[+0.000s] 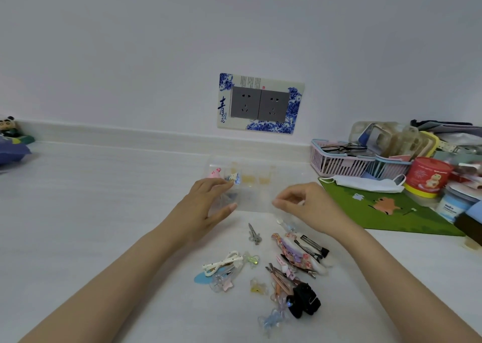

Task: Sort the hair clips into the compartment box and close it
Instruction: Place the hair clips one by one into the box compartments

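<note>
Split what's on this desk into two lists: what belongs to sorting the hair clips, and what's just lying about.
Belongs to the job:
clear compartment box, held by the left hand and right hand
loose hair clips
silver clip
black claw clip

Just lying about:
face mask
pink basket with glasses
red tin
green mat

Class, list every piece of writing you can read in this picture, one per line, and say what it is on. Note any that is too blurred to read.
"青": large blue character on the socket surround.
Smaller characters beside it: too blurred to read.
Fine print along the surround's top: too small.
Red tin: label blurred, unreadable.
White and blue tub: blue print, unreadable.
</note>
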The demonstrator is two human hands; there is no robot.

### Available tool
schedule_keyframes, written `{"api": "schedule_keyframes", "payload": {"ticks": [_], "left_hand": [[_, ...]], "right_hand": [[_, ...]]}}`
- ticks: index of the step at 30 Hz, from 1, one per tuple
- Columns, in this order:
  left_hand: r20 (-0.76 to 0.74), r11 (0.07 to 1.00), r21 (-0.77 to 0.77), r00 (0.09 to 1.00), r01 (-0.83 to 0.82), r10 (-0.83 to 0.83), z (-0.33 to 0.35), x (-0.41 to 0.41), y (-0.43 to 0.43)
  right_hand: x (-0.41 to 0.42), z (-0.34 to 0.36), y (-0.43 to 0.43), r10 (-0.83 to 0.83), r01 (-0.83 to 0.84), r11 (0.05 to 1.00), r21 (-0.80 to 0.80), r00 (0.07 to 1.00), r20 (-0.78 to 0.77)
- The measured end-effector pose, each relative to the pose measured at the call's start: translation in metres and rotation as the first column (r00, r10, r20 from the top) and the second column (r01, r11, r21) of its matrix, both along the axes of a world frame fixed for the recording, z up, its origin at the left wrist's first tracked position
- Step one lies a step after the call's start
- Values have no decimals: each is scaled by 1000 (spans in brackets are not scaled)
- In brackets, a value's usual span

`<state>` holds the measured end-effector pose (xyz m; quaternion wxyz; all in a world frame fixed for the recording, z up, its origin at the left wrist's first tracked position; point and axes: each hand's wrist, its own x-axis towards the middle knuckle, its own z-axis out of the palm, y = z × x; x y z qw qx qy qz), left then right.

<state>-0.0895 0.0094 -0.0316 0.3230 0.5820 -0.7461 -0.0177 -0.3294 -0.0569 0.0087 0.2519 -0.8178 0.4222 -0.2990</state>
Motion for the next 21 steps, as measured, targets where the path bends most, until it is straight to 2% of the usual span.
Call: {"api": "schedule_keyframes", "payload": {"ticks": [1, 3, 8, 11, 13, 15, 18, 21], "left_hand": [[0, 1000, -2, 1000, -2, 2, 0, 0, 1], [9, 1000, -12, 1000, -11, 12, 0, -1, 2], [59, 993, -122, 998, -12, 19, -3, -4, 1], [-31, 977, -211, 999, -14, 7, 3, -15, 6], [-160, 981, -194, 987, -9, -23, 7, -24, 12], [-276, 993, -117, 960, 19, -51, 11, -34, 19], [-468, 994, 49, 881, 99, -65, 15, -49, 26], [-637, 965, 187, 771, 182, -22, 18, -60, 29]], "right_hand": [[-5, -3, -1, -16, 19, 999, 41, 997, -70], [-10, -10, -3, -61, 72, 993, 96, 992, -114], [-6, -21, -4, -50, 70, 984, 167, 991, -126], [0, -22, -2, -7, 23, 988, 154, 995, -100], [4, -20, 1, 1, -1, 990, 139, 1000, -2], [9, -14, 4, 1, -34, 984, 172, 982, 189], [19, -4, 15, -8, -158, 941, 301, 875, 484], [29, -1, 27, -31, -245, 906, 345, 775, 631]]}}
